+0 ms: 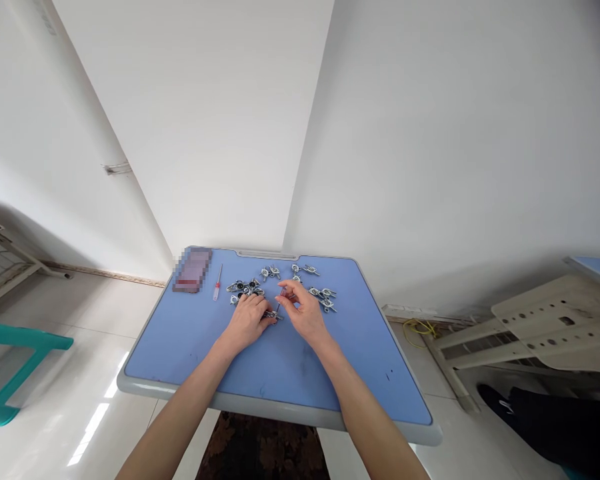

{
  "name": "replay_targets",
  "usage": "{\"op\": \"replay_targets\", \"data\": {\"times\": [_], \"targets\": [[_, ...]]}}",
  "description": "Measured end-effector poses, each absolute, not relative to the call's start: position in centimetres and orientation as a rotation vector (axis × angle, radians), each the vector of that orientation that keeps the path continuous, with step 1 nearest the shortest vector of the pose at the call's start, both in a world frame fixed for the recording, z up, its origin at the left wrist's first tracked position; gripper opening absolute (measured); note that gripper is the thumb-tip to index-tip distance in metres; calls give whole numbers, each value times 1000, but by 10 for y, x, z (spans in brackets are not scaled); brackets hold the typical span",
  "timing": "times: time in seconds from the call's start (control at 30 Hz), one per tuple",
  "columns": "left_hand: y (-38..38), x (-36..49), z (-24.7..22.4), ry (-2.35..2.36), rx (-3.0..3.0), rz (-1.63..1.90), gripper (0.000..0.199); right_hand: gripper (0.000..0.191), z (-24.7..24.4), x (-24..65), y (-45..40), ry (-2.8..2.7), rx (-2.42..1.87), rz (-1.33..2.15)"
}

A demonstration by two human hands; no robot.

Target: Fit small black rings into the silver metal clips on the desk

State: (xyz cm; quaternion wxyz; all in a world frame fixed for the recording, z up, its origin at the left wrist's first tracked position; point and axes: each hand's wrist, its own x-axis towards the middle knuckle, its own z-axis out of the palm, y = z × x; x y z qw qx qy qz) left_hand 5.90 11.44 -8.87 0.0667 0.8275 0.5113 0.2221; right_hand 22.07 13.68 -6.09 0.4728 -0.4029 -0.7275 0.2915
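Small metal fittings [270,272] with dark round parts lie in loose groups across the far middle of the blue tabletop [280,363]: one pair near the far edge, a group just beyond the right hand, and the densest group just past the left hand. One fitting [271,315] sits between the hands, with a thin dark pin [278,309] rising from it. The left hand [247,322] is curled downward, its fingers bent over that fitting and apparently pressing it to the surface. The right hand [305,310] is almost closed, thumb and forefinger pinched at the pin's upper end, though the contact is too small to see sharply. The hands are just apart. Behind the wrists, the blue surface runs a long way to the grey near rim, and there is open room on both sides, more on the right. The far edge, with its slot [267,254], lies just past the farthest fittings. Left of the groups, a small screwdriver [217,283] with a red and clear handle lies just beside a pixelated rectangular object [192,269] near the far left corner. Below the tabletop's right side, a yellow cable [419,328] lies on the tiled floor.
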Motion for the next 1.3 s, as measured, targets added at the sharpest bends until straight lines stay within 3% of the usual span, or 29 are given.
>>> {"op": "replay_targets", "data": {"times": [0.23, 0.47, 0.7, 0.93, 1.13, 1.3], "targets": [[113, 58, -88, 1527, 2494, 671, 13, 27, -56, 229, 137, -1923, -905, 850], [113, 59, -87, 1541, 2469, 695, 11, 20, -57, 225, 136, -1913, -883, 706], [112, 59, -85, 1536, 2491, 673, 14, 33, -59, 229, 139, -1896, -824, 816], [113, 59, -86, 1540, 2500, 672, 13, 27, -59, 225, 137, -1923, -897, 636], [112, 58, -85, 1537, 2477, 694, 12, 42, -57, 226, 136, -1820, -896, 879], [112, 58, -85, 1541, 2481, 684, 13, 33, -56, 228, 133, -1926, -958, 729]]}}
